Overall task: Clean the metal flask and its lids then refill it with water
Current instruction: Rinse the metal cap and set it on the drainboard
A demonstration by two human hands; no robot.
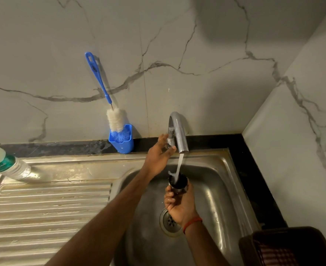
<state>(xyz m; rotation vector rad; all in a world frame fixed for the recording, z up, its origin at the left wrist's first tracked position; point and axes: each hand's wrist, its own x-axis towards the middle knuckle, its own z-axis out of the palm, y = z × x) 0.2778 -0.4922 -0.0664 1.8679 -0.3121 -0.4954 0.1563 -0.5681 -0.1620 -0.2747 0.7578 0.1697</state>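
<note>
Right hand [179,205] gripping flask [178,182] under running tap [179,131]; left hand [159,151] open, touching lever [170,138]. Wet grip probably risking a slip into sink [222,189].

I see: white wall [215,45] with grey marble veins, black counter [244,164], silver sink [225,189], ribbed drainboard [43,208]. Blue-handled brush [116,120], bristles white then blue; blue holder [122,145]. Clear bottle [6,164], green label. Black-rimmed flask [178,182]. Red wristband [191,223]. Dark brown lattice crate [282,246].
</note>
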